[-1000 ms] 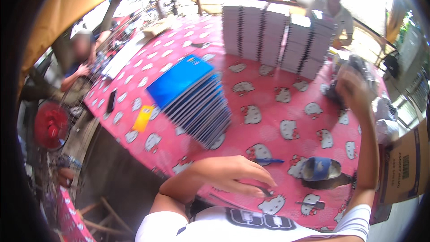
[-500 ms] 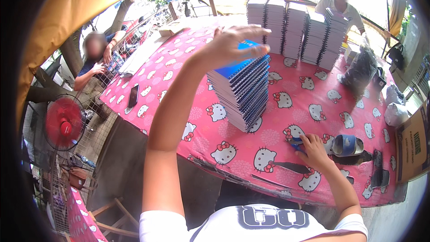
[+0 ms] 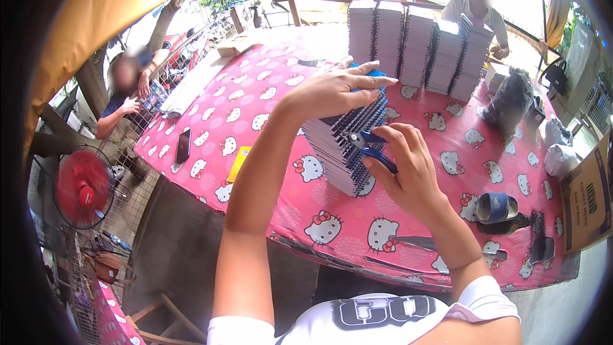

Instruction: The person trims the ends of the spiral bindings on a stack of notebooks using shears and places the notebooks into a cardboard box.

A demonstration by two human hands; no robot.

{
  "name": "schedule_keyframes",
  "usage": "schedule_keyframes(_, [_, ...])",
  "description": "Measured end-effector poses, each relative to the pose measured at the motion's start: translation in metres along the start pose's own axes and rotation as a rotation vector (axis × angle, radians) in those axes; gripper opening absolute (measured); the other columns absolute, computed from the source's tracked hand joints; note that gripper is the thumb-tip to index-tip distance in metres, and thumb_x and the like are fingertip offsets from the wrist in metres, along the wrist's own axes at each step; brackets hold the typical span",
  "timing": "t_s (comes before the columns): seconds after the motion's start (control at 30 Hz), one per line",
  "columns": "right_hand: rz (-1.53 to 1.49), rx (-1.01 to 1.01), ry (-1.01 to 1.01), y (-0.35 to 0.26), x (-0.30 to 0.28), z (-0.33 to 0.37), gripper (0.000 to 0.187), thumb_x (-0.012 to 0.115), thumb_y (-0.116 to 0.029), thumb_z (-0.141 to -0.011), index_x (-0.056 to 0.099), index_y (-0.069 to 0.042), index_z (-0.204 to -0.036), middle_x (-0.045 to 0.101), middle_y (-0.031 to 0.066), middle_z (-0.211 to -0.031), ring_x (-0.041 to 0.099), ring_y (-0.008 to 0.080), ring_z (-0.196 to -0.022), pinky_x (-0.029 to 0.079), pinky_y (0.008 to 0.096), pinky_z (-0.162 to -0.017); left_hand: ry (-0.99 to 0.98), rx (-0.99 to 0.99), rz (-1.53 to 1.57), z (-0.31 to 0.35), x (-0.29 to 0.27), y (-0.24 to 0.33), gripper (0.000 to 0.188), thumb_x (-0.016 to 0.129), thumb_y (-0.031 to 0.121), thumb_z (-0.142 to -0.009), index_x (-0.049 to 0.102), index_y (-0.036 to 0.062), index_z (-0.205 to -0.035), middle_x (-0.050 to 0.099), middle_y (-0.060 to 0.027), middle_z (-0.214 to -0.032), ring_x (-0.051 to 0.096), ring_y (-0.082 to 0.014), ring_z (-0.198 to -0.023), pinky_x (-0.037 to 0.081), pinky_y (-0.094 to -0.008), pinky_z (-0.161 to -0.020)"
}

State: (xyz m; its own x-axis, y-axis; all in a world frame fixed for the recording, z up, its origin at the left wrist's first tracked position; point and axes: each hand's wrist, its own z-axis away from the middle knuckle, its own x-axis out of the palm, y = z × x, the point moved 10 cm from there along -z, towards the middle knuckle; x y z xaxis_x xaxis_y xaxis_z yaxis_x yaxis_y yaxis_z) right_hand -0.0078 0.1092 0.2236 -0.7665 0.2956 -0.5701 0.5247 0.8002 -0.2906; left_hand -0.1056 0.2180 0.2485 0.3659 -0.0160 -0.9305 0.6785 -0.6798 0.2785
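Observation:
A stack of spiral-bound notebooks with blue covers stands on the table, its coil edges facing right. My left hand lies across the top of the stack, fingers stretched out and slightly apart. In my right hand are blue-handled pliers, gripped by their two spread handles. The metal head of the pliers is at the coils on the stack's right side; whether the jaws touch a wire I cannot tell.
Taller notebook stacks stand at the far side, before a seated person. Right: a black plastic bag, a roll of tape and a cardboard box. Left: a phone, a yellow item, another person and a red fan.
My right hand has lifted the pliers off the table and brought them left to the coils. My left hand has come down onto the stack's top. The yellow item now shows.

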Motion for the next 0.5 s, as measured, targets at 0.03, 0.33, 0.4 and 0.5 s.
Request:
schedule_keyframes(0.03, [0.016, -0.006, 0.023, -0.003, 0.000, -0.001, 0.044, 0.069, -0.027, -0.082, 0.052, -0.006, -0.117, 0.053, 0.0159, -0.108, 0.053, 0.0359, -0.098, 0.044, 0.0461, -0.083, -0.005, 0.014, 0.013, 0.000, 0.000, 0.001, 0.043, 0.042, 0.047, -0.095, 0.050, 0.0358, -0.136, 0.034, -0.0113, -0.151, 0.027, -0.0436, -0.138, 0.022, -0.0503, -0.113])
schedule_keyframes(0.33, [-1.222, 0.847, -0.573, 0.054, 0.074, 0.029, 0.038, 0.063, -0.034, -0.091, 0.059, 0.000, -0.108, 0.065, 0.0124, -0.089, 0.062, 0.0219, -0.068, 0.051, 0.0327, -0.057, -0.029, 0.024, -0.061, 0.000, 0.004, 0.011, 0.044, 0.045, 0.053, -0.094, 0.059, 0.0295, -0.127, 0.026, -0.0174, -0.153, 0.027, -0.0406, -0.139, 0.029, -0.0498, -0.109])
schedule_keyframes(0.4, [-1.535, 0.968, -0.608, 0.042, 0.079, 0.035, 0.035, 0.059, -0.032, -0.094, 0.060, 0.002, -0.104, 0.067, 0.0137, -0.086, 0.061, 0.0198, -0.057, 0.051, 0.0289, -0.051, -0.045, 0.038, -0.051, -0.001, 0.004, 0.014, 0.042, 0.046, 0.053, -0.093, 0.060, 0.0280, -0.124, 0.025, -0.0179, -0.153, 0.029, -0.0406, -0.137, 0.030, -0.0488, -0.108])
schedule_keyframes(0.5, [-0.820, 0.502, -0.340, 0.049, 0.051, 0.019, 0.039, 0.066, -0.034, -0.089, 0.061, -0.002, -0.108, 0.065, 0.0130, -0.093, 0.065, 0.0224, -0.077, 0.052, 0.0333, -0.066, -0.052, 0.050, -0.003, 0.002, 0.000, 0.016, 0.041, 0.047, 0.053, -0.093, 0.062, 0.0258, -0.119, 0.024, -0.0187, -0.153, 0.032, -0.0407, -0.135, 0.032, -0.0475, -0.107])
